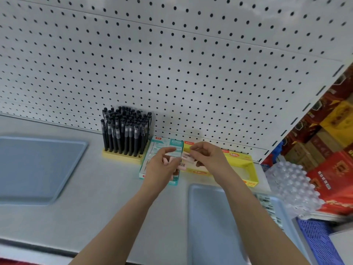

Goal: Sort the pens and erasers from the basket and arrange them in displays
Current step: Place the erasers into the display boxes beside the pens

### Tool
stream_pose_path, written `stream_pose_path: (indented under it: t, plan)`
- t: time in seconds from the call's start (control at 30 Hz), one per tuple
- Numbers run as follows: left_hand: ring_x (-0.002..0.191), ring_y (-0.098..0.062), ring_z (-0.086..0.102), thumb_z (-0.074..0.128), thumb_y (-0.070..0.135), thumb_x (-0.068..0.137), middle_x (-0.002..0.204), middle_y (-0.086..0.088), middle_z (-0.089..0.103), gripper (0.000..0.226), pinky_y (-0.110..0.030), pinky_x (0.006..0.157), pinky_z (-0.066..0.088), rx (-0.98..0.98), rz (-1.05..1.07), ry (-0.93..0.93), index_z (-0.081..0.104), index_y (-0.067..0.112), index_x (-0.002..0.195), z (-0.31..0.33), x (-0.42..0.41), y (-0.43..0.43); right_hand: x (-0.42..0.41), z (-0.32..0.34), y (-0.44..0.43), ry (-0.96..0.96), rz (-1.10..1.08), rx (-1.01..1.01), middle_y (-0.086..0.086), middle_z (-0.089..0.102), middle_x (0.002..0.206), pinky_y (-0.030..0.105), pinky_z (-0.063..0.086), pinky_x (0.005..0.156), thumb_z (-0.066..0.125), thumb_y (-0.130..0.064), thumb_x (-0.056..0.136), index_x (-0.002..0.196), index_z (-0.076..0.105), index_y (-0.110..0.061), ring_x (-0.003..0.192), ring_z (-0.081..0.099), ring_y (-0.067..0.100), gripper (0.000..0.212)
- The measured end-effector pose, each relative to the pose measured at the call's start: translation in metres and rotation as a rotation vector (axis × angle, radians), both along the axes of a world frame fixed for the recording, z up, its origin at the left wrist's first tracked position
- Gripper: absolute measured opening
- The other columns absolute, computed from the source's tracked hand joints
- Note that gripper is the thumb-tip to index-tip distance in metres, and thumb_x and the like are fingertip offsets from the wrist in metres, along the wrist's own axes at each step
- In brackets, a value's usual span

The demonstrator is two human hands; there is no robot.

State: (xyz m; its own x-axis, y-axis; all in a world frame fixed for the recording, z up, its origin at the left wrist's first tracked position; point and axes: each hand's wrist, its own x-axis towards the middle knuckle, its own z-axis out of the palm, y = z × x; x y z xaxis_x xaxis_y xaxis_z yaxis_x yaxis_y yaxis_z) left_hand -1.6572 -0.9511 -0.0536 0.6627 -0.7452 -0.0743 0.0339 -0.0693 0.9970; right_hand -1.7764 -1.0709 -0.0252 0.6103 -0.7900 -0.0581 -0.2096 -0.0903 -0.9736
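Note:
Many black pens [126, 131] stand upright in a yellow holder [122, 156] against the pegboard. To its right lie a teal eraser display box [172, 143] and a yellow display box [246, 163]. My left hand [162, 167] hovers over the teal box and holds pink erasers [180, 165] with barcode labels. My right hand [208, 155] pinches a pink eraser [188, 156] over the gap between the two boxes. The hands hide most of the teal box's inside.
A blue tray [38, 167] lies on the grey shelf at the left, another blue tray [210, 217] near the front right. A purple basket [315, 238] sits at the lower right, beside wrapped bottles [292, 184] and red cartons [332, 169]. The white pegboard [172, 64] rises behind.

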Motion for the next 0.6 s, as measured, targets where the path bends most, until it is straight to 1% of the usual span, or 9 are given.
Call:
stream_pose_path:
  t: [0.03, 0.1, 0.17, 0.23, 0.33, 0.43, 0.47, 0.53, 0.6]
  plan:
    - [0.066, -0.017, 0.07, 0.068, 0.018, 0.088, 0.088, -0.006, 0.071, 0.024, -0.034, 0.069, 0.059, 0.004, 0.005, 0.007, 0.063, 0.026, 0.11, 0.0, -0.001, 0.0, -0.004, -0.001, -0.006, -0.026, -0.087, 0.002, -0.003, 0.067, 0.068, 0.021, 0.049, 0.055, 0.067, -0.005, 0.089, 0.095, 0.068, -0.009, 0.057, 0.056, 0.011, 0.008]
    - [0.068, -0.014, 0.069, 0.065, 0.016, 0.089, 0.09, -0.004, 0.07, 0.02, -0.034, 0.069, 0.06, 0.005, 0.01, 0.017, 0.063, 0.022, 0.108, -0.002, 0.0, 0.001, -0.016, -0.005, -0.02, -0.027, -0.223, 0.007, -0.002, 0.065, 0.066, 0.024, 0.05, 0.057, 0.066, -0.006, 0.089, 0.096, 0.068, -0.01, 0.051, 0.053, 0.013, 0.008]
    - [0.065, -0.006, 0.067, 0.062, 0.013, 0.091, 0.09, -0.001, 0.068, 0.012, -0.029, 0.065, 0.059, 0.006, 0.005, 0.01, 0.066, 0.016, 0.102, -0.003, 0.002, 0.004, -0.024, -0.011, -0.032, 0.029, -0.262, -0.017, 0.0, 0.065, 0.067, 0.035, 0.052, 0.065, 0.066, -0.005, 0.089, 0.093, 0.068, -0.01, 0.048, 0.057, 0.015, 0.007]
    - [0.065, -0.003, 0.065, 0.061, 0.013, 0.093, 0.091, 0.001, 0.066, 0.008, -0.026, 0.064, 0.057, 0.005, -0.002, 0.012, 0.067, 0.013, 0.098, -0.004, 0.003, 0.005, -0.027, -0.016, -0.037, 0.1, -0.227, -0.061, 0.002, 0.068, 0.071, 0.041, 0.055, 0.074, 0.067, -0.003, 0.087, 0.084, 0.069, -0.013, 0.053, 0.064, 0.017, 0.01]
    - [0.076, -0.009, 0.067, 0.063, 0.014, 0.092, 0.098, 0.002, 0.067, 0.007, -0.031, 0.071, 0.06, 0.029, -0.015, -0.003, 0.068, 0.017, 0.096, -0.006, 0.004, 0.006, -0.016, -0.021, -0.036, 0.249, -0.054, -0.143, 0.006, 0.072, 0.08, 0.035, 0.057, 0.077, 0.069, -0.003, 0.085, 0.085, 0.072, -0.017, 0.063, 0.07, 0.016, 0.014]
    - [0.082, -0.014, 0.066, 0.064, 0.009, 0.09, 0.099, 0.001, 0.068, 0.013, -0.03, 0.074, 0.059, 0.041, -0.03, -0.02, 0.07, 0.018, 0.097, -0.01, 0.004, 0.008, 0.004, -0.029, -0.034, 0.353, 0.051, -0.259, 0.004, 0.072, 0.08, 0.029, 0.056, 0.077, 0.071, -0.004, 0.083, 0.09, 0.075, -0.015, 0.067, 0.066, 0.016, 0.013]
    - [0.084, -0.015, 0.066, 0.063, 0.008, 0.089, 0.098, 0.001, 0.068, 0.014, -0.031, 0.075, 0.059, 0.044, -0.031, -0.024, 0.07, 0.018, 0.096, -0.011, 0.005, 0.009, 0.009, -0.033, -0.034, 0.376, 0.05, -0.305, 0.002, 0.071, 0.081, 0.024, 0.054, 0.077, 0.071, -0.006, 0.083, 0.091, 0.075, -0.015, 0.069, 0.065, 0.015, 0.012]
    - [0.086, -0.016, 0.067, 0.063, 0.008, 0.089, 0.097, 0.003, 0.069, 0.015, -0.033, 0.078, 0.059, 0.052, -0.025, -0.026, 0.071, 0.019, 0.095, -0.013, 0.007, 0.01, 0.014, -0.038, -0.033, 0.45, 0.037, -0.43, -0.002, 0.07, 0.085, 0.014, 0.045, 0.073, 0.072, -0.011, 0.084, 0.094, 0.076, -0.017, 0.073, 0.061, 0.01, 0.012]
    - [0.088, -0.015, 0.068, 0.064, 0.009, 0.088, 0.095, 0.008, 0.07, 0.016, -0.033, 0.079, 0.059, 0.067, -0.019, -0.044, 0.073, 0.021, 0.093, -0.014, 0.01, 0.011, 0.014, -0.041, -0.034, 0.519, 0.047, -0.526, -0.004, 0.066, 0.093, 0.018, 0.038, 0.073, 0.076, -0.018, 0.081, 0.099, 0.076, -0.019, 0.078, 0.058, 0.008, 0.018]
